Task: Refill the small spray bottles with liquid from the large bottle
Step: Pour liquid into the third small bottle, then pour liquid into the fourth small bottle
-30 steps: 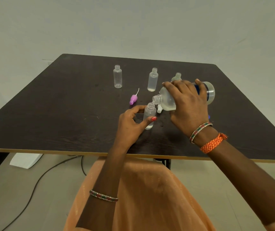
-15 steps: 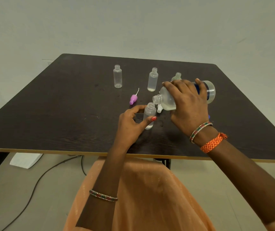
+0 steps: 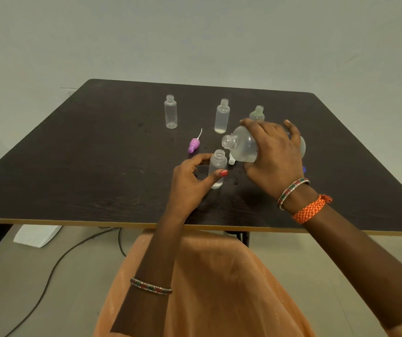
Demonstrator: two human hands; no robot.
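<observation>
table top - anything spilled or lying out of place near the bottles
Nothing clearly spilled; a few faint spots on the table near the held small bottle may be droplets. A pink spray cap lies on its side, off any bottle, and a white cap sits under the tilted large bottle.

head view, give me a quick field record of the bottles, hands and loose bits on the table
left hand: grips small bottle, upright on table, a little liquid at its bottom
right hand: holds large bottle tipped, open mouth above the small bottle
far bottles: three uncapped; left one, middle one, right one partly hidden
pink spray cap: lies loose, left of the pour
white cap: under large bottle
</observation>
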